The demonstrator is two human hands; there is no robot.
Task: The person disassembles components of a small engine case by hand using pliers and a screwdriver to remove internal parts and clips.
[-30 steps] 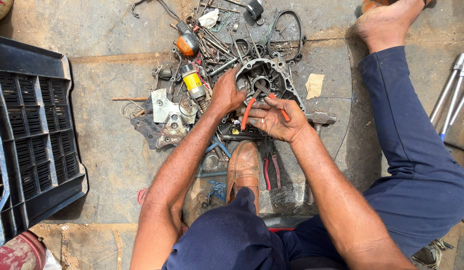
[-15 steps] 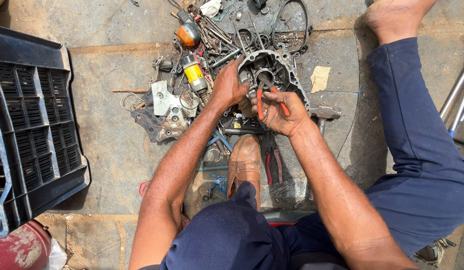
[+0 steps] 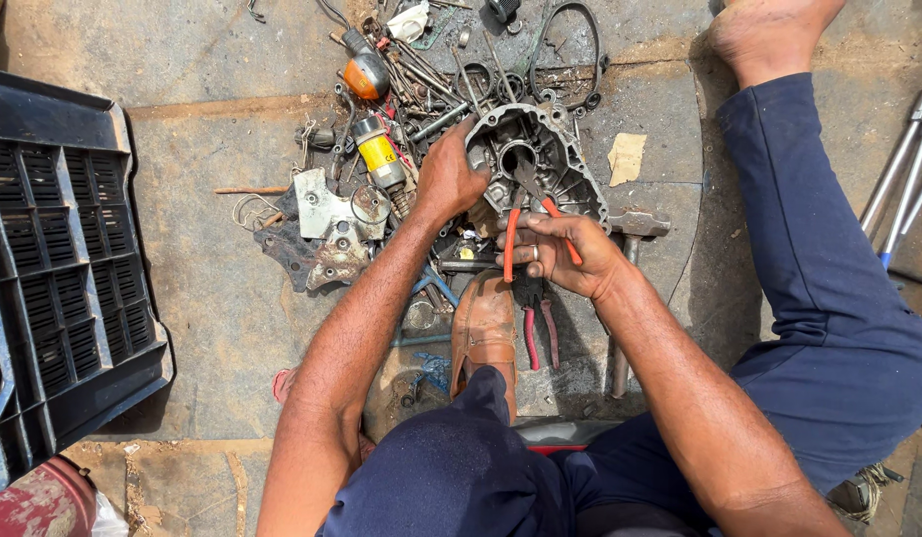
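A grey metal engine casing (image 3: 565, 159) lies on the concrete floor in front of me. My left hand (image 3: 449, 181) grips its left rim. My right hand (image 3: 560, 254) holds pliers with orange handles (image 3: 510, 244), their jaws reaching into the round opening of the casing. A second pair of pliers with red handles (image 3: 541, 336) lies on the floor just below my right hand, beside my brown shoe (image 3: 484, 333).
A heap of tools, wires and metal parts (image 3: 401, 89) surrounds the casing, including a flat metal cover (image 3: 327, 224) and a yellow cylindrical part (image 3: 378, 154). A black plastic crate (image 3: 58, 259) stands at left. A hammer (image 3: 620, 298) lies at right, metal rods (image 3: 904, 169) at far right.
The view has shifted so the casing sits lower in frame. My right hand has turned the orange pliers and pushed their jaws into the casing opening. My left hand stays on the rim.
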